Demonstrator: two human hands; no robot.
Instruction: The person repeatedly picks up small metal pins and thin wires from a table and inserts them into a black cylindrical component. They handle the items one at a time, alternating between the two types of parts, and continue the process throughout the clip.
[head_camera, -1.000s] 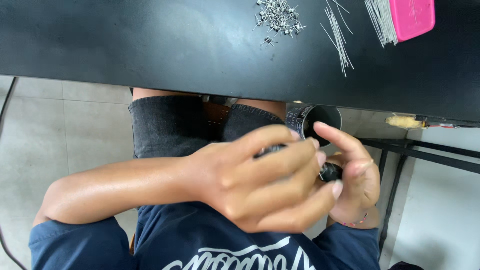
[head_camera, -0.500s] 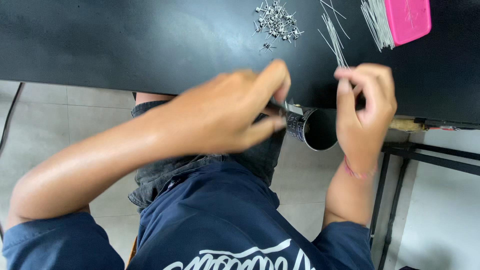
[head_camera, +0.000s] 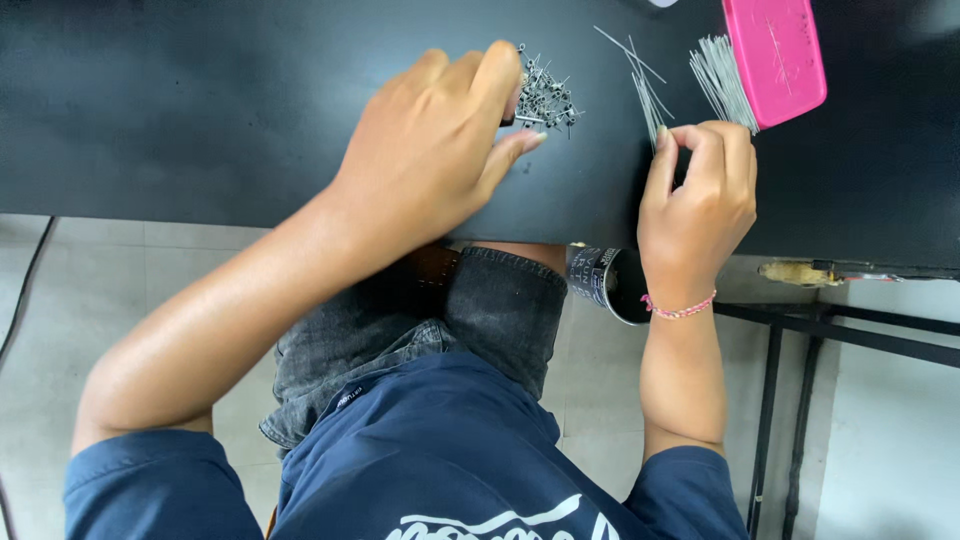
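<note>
Small heap of tiny metal parts (head_camera: 545, 95), upper centre of frame, on matte black table (head_camera: 200, 110). Left hand (head_camera: 435, 150) at the heap, fingers curled, pinching at pieces; grasp hidden. Right hand (head_camera: 700, 195) right of it, fingertips closed on thin steel wires (head_camera: 650, 95). More wires under pink plastic case (head_camera: 775, 55). Heap and wires largely unsorted, by my judgement. Dark cylindrical cup (head_camera: 610, 283) below the table edge.

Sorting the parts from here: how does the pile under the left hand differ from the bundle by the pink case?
The pile of small metal pieces is short bits heaped in a tangle; the bundle of thin metal rods is long straight pieces lying roughly parallel. The left hand touches the pile with its fingertips; the right hand is at the rods, whose far ends tuck under the pink case. Both are silvery and lie on the black table.
</note>
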